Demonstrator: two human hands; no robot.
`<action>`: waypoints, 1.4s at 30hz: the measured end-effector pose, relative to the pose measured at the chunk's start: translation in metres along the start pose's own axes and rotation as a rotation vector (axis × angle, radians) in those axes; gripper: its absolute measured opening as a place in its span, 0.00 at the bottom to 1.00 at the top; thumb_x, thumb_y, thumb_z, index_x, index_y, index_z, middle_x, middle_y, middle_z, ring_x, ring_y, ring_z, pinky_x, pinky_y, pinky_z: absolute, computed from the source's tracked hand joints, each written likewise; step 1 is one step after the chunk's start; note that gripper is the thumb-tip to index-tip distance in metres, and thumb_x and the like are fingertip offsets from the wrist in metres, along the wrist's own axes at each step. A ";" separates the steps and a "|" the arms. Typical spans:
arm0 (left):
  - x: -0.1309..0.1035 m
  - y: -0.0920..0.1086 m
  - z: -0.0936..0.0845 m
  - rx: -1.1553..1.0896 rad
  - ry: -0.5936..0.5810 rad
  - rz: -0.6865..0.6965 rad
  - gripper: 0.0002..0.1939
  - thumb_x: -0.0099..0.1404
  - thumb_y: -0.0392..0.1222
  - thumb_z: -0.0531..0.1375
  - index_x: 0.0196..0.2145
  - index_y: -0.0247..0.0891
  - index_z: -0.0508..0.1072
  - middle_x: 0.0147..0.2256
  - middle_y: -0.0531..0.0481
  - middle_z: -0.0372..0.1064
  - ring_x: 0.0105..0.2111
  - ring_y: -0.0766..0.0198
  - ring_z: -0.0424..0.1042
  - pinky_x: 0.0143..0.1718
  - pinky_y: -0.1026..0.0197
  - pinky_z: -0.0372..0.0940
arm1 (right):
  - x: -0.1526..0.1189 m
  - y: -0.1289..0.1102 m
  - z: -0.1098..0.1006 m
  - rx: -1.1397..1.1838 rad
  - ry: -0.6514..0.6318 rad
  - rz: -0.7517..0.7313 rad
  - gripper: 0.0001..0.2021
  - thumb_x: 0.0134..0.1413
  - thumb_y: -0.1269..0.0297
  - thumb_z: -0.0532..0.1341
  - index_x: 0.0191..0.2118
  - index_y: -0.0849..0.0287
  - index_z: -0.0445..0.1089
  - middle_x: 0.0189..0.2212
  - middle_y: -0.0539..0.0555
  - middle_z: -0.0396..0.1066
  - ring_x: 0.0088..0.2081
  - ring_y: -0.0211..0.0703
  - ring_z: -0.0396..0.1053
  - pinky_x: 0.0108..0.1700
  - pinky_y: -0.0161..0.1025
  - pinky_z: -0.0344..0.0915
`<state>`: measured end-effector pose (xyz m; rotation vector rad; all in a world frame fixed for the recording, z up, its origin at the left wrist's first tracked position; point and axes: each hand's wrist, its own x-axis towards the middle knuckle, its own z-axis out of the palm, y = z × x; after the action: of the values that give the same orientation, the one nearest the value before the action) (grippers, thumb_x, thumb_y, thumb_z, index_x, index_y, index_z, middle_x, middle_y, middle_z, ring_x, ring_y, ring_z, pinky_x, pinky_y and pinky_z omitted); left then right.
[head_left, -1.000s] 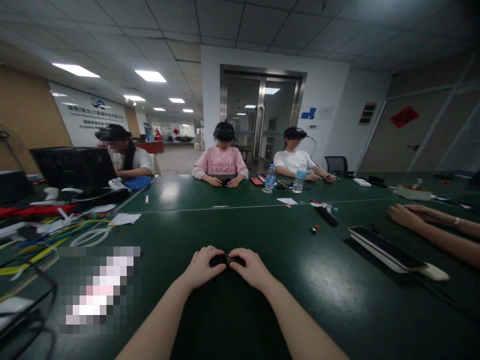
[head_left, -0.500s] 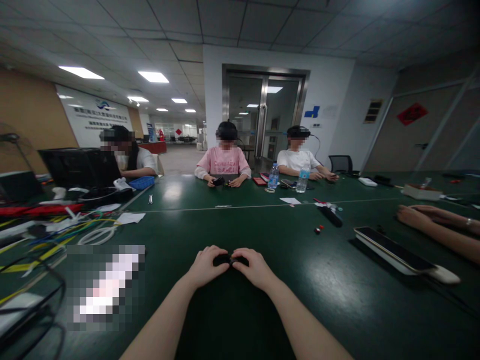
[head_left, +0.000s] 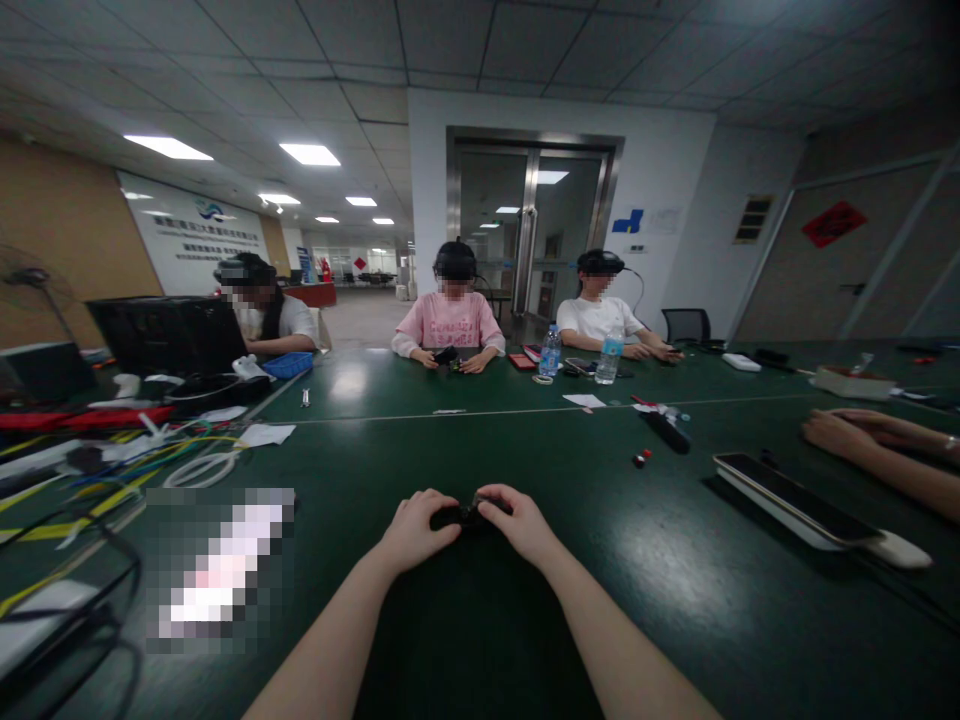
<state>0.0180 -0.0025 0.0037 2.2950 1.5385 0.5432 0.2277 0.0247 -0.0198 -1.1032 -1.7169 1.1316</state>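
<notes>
Over the green table, my left hand (head_left: pixel 415 532) and my right hand (head_left: pixel 521 524) meet around a small black object (head_left: pixel 468 514). The left thumb and fingers are closed on its left part. At its right end, the right thumb and fingertips are pinched together, with the fingers partly covering it. The object is too dark and too covered to tell its kind.
A phone on a white block (head_left: pixel 795 500) lies to the right, near another person's hands (head_left: pixel 847 435). Tangled cables (head_left: pixel 97 500) and a pixelated bright patch (head_left: pixel 229 565) are on the left. Two water bottles (head_left: pixel 608 360) stand across the table, where people sit.
My right hand has shifted slightly up and its fingertips have moved on the black object, showing more of its middle. The left hand stays nearly in place. The view has turned slightly left.
</notes>
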 end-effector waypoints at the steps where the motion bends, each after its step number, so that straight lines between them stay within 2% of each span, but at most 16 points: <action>1: 0.000 0.001 0.000 -0.001 0.001 -0.001 0.18 0.60 0.52 0.55 0.46 0.47 0.69 0.45 0.51 0.66 0.47 0.56 0.63 0.48 0.55 0.57 | 0.001 0.001 -0.001 0.055 0.007 0.014 0.15 0.49 0.56 0.60 0.43 0.54 0.69 0.41 0.51 0.71 0.45 0.45 0.67 0.49 0.44 0.61; 5: -0.001 0.002 -0.002 -0.005 0.002 -0.009 0.17 0.61 0.52 0.55 0.46 0.47 0.69 0.45 0.52 0.67 0.47 0.56 0.64 0.48 0.55 0.57 | 0.002 0.003 -0.005 0.269 0.051 0.060 0.17 0.47 0.55 0.62 0.43 0.56 0.69 0.42 0.53 0.72 0.45 0.45 0.68 0.49 0.44 0.61; 12: 0.001 -0.001 0.001 -0.027 0.015 -0.014 0.19 0.61 0.53 0.54 0.49 0.46 0.68 0.45 0.51 0.67 0.47 0.56 0.64 0.48 0.55 0.56 | 0.003 0.009 -0.014 0.509 0.168 0.114 0.24 0.42 0.53 0.65 0.47 0.55 0.68 0.44 0.54 0.72 0.49 0.46 0.66 0.53 0.45 0.57; 20: 0.000 0.000 0.001 -0.023 0.021 -0.002 0.17 0.61 0.51 0.54 0.47 0.46 0.69 0.44 0.51 0.67 0.46 0.57 0.65 0.48 0.55 0.57 | 0.005 0.016 -0.020 0.730 0.220 0.141 0.22 0.40 0.54 0.67 0.44 0.54 0.71 0.43 0.54 0.72 0.49 0.48 0.66 0.48 0.44 0.61; 27: -0.001 0.005 -0.003 -0.033 -0.008 -0.032 0.19 0.62 0.54 0.53 0.47 0.46 0.68 0.45 0.51 0.67 0.47 0.55 0.64 0.49 0.54 0.56 | 0.007 0.023 -0.023 0.768 0.244 0.167 0.20 0.42 0.54 0.65 0.44 0.54 0.70 0.44 0.54 0.71 0.49 0.47 0.67 0.47 0.43 0.64; 42: -0.001 0.004 -0.004 -0.021 -0.010 -0.029 0.18 0.61 0.52 0.54 0.46 0.46 0.69 0.45 0.51 0.67 0.47 0.56 0.64 0.49 0.54 0.57 | 0.006 0.021 -0.023 0.765 0.256 0.175 0.19 0.44 0.54 0.64 0.43 0.54 0.69 0.44 0.54 0.71 0.50 0.48 0.66 0.48 0.44 0.65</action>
<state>0.0195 -0.0045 0.0091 2.2535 1.5517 0.5373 0.2521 0.0413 -0.0317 -0.8578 -0.8647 1.5013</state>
